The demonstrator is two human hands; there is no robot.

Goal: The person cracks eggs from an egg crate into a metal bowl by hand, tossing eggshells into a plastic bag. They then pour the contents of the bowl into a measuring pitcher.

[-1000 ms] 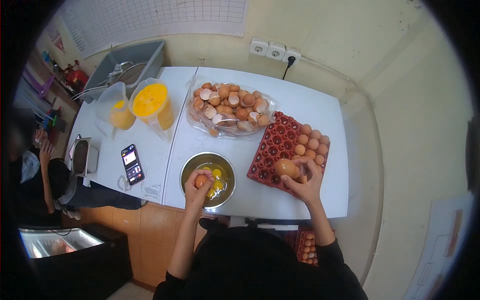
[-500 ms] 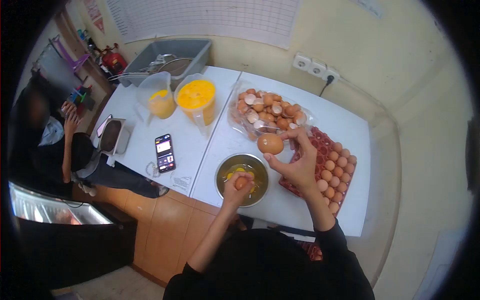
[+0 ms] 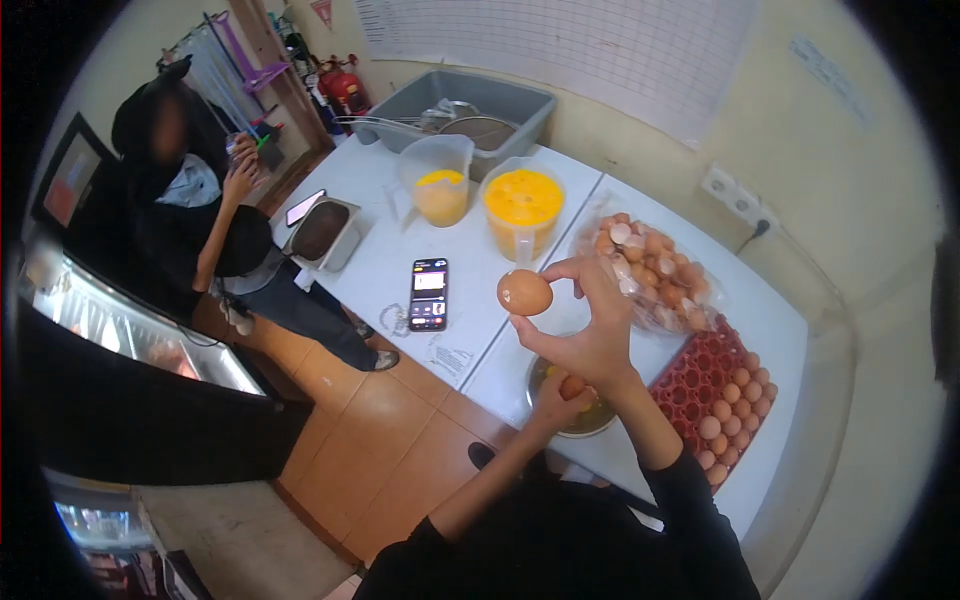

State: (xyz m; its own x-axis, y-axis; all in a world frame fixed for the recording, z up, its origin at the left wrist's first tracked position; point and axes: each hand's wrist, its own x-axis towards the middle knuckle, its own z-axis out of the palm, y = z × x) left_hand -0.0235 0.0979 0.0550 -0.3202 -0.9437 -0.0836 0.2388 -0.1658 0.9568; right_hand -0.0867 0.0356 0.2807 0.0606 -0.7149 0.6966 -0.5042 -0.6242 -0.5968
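Note:
My right hand (image 3: pixel 590 325) holds up a brown egg (image 3: pixel 525 293) between thumb and fingers; a small whitish mark shows on its shell. Lower down, my left hand (image 3: pixel 556 402) grips another brown egg (image 3: pixel 572 387) over a round metal bowl (image 3: pixel 598 421). My right hand and wrist partly cover the bowl, where some yellow yolk shows. To the right is a red egg tray (image 3: pixel 690 385), with several whole eggs (image 3: pixel 743 408) along its right side. Behind my right hand lies a clear plastic bag of broken eggshells (image 3: pixel 655 270).
Two plastic jugs with yellow liquid (image 3: pixel 523 200) (image 3: pixel 440 190) stand near a grey tub (image 3: pixel 540 110). A phone (image 3: pixel 429 295) lies on the white table (image 3: pixel 480 330). A metal container (image 3: pixel 345 240) and another phone (image 3: pixel 306 207) are at its left edge, beside a standing person (image 3: pixel 200 230).
My right hand has lifted its egg from over the tray and carried it left, past the bowl. My left hand still holds its egg at the bowl. The view has swung left.

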